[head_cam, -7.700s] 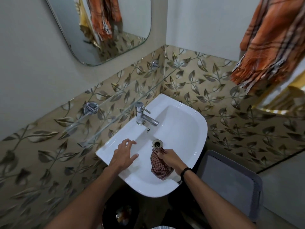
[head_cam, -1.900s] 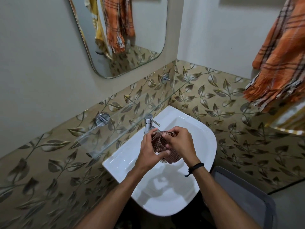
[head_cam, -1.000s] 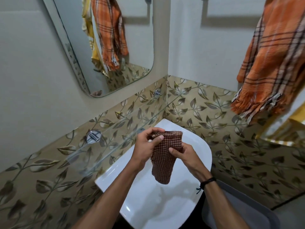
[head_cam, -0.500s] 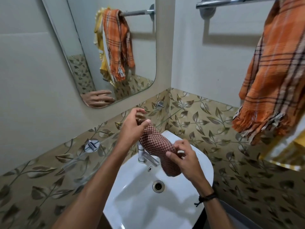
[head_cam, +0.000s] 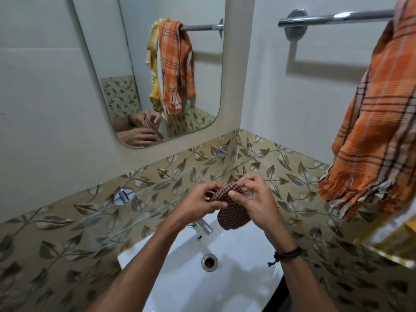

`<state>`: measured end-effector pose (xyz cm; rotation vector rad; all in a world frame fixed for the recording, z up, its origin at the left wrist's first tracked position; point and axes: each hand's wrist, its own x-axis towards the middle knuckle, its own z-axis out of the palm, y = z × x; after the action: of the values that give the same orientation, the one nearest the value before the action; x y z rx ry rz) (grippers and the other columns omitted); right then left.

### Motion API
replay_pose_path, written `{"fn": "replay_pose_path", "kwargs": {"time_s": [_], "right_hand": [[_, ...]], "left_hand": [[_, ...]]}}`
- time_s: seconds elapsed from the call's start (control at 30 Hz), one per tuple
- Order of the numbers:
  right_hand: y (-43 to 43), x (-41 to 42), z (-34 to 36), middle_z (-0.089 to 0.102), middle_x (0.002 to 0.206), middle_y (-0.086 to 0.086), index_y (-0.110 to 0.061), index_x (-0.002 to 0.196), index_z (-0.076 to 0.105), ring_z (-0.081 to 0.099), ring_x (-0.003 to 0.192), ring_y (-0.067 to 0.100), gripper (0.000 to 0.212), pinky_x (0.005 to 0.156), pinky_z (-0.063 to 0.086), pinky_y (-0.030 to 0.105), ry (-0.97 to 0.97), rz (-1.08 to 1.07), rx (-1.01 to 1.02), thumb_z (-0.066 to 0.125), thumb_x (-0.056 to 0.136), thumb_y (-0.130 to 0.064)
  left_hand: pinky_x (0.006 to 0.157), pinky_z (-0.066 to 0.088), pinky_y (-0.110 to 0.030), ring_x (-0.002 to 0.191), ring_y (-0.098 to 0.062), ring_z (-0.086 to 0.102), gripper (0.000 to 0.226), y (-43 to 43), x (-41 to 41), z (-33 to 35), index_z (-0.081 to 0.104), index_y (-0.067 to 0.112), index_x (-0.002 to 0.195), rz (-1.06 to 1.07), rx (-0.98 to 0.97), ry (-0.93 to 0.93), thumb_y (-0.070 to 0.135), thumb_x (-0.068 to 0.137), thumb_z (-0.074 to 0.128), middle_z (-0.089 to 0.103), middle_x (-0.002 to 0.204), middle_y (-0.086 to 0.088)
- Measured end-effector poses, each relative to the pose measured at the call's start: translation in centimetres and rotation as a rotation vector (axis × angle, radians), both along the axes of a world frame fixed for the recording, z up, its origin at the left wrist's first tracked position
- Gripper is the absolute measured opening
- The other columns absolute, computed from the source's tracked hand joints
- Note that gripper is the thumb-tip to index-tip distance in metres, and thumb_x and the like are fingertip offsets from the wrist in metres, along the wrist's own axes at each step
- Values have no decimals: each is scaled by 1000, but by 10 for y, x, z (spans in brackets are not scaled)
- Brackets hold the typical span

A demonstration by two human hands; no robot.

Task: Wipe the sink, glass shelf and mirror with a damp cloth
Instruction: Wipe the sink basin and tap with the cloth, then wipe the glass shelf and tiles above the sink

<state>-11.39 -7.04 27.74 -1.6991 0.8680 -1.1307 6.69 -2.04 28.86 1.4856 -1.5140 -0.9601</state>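
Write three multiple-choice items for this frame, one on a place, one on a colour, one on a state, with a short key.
1. Where is the small brown checked cloth?
A. Lying in the white ceramic sink
B. Held above the sink in both hands
C. Draped on the chrome towel bar

2. What colour is the plaid towel hanging on that bar?
A. Orange
B. Blue
C. Green

3. What is the state of the chrome tap?
A. Running hard
B. No water seen coming out
C. Wrapped in the cloth

Key: 1 B, the left hand and right hand pinch the cloth above the basin. 2 A, the towel is orange with dark stripes. 3 B, the spout is bare and no stream shows below it.
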Motion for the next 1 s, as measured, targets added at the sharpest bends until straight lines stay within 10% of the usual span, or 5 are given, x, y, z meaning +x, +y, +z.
{"fn": "replay_pose_path", "kwargs": {"time_s": [0.3, 0.5, 0.77, 1.0], "right_hand": [[-13, -20, -6, 66, 120, -13, -26, 98, 67, 63, 112, 9, 7, 95, 54, 46, 149, 38, 18, 70, 92, -24], [-19, -16, -13, 68, 122, 13, -26, 119, 45, 67, 113, 30, 56, 93, 56, 55, -95, 223, 361, 85, 79, -17], [-40, 12, -1, 76, 105, 14, 1, 111, 69, 72, 101, 34, 32, 92, 57, 49, -41, 72, 528, 78, 81, -9], [-80, 25, 30, 69, 95, -1, -12, 110, 59, 68, 81, 16, 13, 55, 52, 20, 146, -409, 117, 58, 99, -18]], "left_hand": [[83, 56, -32, 102, -16, 68, 25, -8, 11, 4, 74, 22, 109, -18, -23, 70, 5, 95, 63, 74, 106, 1], [81, 56, -31, 101, -23, 69, 33, -30, 27, 30, 65, 15, 123, -183, -23, 246, -2, 94, 63, 73, 110, -14], [78, 56, -26, 100, -14, 67, 26, -76, 49, 15, 68, 26, 109, -68, -140, -59, 5, 94, 66, 71, 106, 2], [102, 41, -36, 120, -11, 48, 28, -102, 94, -4, 61, 26, 125, -14, -247, -617, 35, 99, 61, 54, 132, 5]]}}
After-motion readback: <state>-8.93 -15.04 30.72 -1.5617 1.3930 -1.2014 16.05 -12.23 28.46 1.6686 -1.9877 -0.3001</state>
